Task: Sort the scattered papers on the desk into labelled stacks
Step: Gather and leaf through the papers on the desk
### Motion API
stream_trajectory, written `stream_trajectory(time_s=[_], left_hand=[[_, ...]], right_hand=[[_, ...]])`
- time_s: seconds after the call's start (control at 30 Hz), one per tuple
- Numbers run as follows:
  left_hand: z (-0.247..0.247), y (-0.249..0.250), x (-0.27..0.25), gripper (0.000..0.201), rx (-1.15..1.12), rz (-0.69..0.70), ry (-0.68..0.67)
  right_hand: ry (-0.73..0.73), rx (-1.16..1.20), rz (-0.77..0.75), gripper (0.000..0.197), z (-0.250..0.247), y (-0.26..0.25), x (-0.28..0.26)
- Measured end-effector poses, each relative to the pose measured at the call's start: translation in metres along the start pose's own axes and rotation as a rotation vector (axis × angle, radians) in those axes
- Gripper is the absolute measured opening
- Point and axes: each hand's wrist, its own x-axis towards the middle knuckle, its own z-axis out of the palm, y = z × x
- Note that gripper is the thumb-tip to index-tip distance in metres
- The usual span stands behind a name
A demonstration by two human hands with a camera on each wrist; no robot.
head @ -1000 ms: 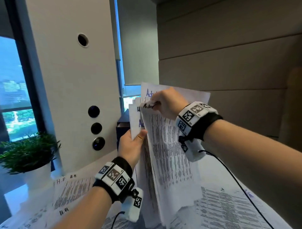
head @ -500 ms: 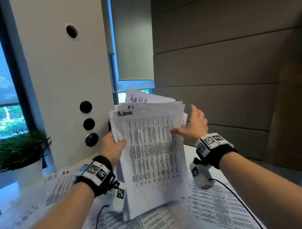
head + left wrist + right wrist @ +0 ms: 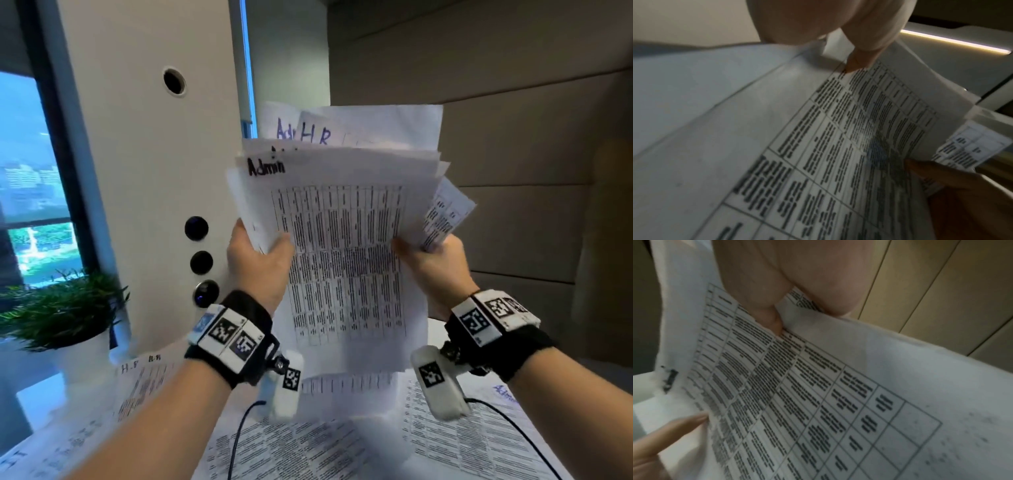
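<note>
I hold a loose sheaf of printed papers (image 3: 342,253) upright in front of me, above the desk. The front sheet carries a table and the handwritten word "Admin"; sheets behind it show "H.R" and "Adm" in blue. My left hand (image 3: 258,260) grips the sheaf's left edge, thumb on the front sheet. My right hand (image 3: 430,263) grips the right edge, thumb on the front. In the left wrist view the thumb presses the papers (image 3: 838,146). In the right wrist view the papers (image 3: 818,394) fill the picture.
More printed sheets (image 3: 308,448) lie on the white desk below, one marked "H.R" (image 3: 144,380) at the left and one marked "Admin" (image 3: 479,428) at the right. A potted plant (image 3: 65,311) stands at the left. A white pillar with round buttons (image 3: 150,171) rises behind.
My right hand left the top corner of the front sheet and came down to grip the right edge. The sheaf has turned to face me squarely and sits higher.
</note>
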Motion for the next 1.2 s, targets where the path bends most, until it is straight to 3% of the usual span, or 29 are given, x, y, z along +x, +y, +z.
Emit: stream_trajectory(time_s=[0.2,0.37,0.47,0.63,0.73,0.8,0.9,1.03,1.1,1.13,1.2], left_hand=[[-0.009,-0.027,-0.021,0.036,0.008,-0.195,-0.152],[0.003,-0.014,-0.022,0.025,-0.065,-0.16,-0.021],[0.011,-0.016,-0.027,0.032,-0.052,-0.13,-0.073],[0.011,-0.038,-0.048,0.034,-0.028,-0.19,-0.09],[0.007,-0.046,-0.048,0.062,-0.03,-0.253,-0.145],[0.002,-0.052,-0.054,0.072,0.008,-0.29,-0.21],[-0.001,-0.065,-0.063,0.069,0.018,-0.345,-0.262],[0.001,-0.072,-0.067,0.066,-0.087,-0.379,-0.252],[0.005,-0.069,-0.063,0.054,-0.107,-0.356,-0.3],[0.007,-0.068,-0.061,0.038,-0.055,-0.312,-0.306],[0.011,-0.064,-0.058,0.019,-0.035,-0.286,-0.26]], right_hand=[[0.025,-0.017,0.147,0.023,-0.02,0.018,-0.027],[0.053,0.003,0.077,0.012,-0.001,0.003,-0.03],[0.034,0.044,0.053,0.015,0.003,-0.003,-0.027],[-0.057,0.022,0.174,0.026,-0.001,0.014,-0.044],[-0.027,0.03,0.163,0.034,-0.012,0.021,-0.046],[-0.049,0.003,0.231,0.051,-0.021,0.033,-0.05],[-0.103,-0.051,0.318,0.08,-0.03,0.046,-0.056],[-0.019,-0.013,0.284,0.095,-0.034,0.05,-0.056],[-0.065,-0.034,0.285,0.096,-0.029,0.047,-0.053],[-0.111,-0.043,0.286,0.092,-0.027,0.045,-0.052],[-0.121,-0.048,0.257,0.066,-0.024,0.045,-0.047]])
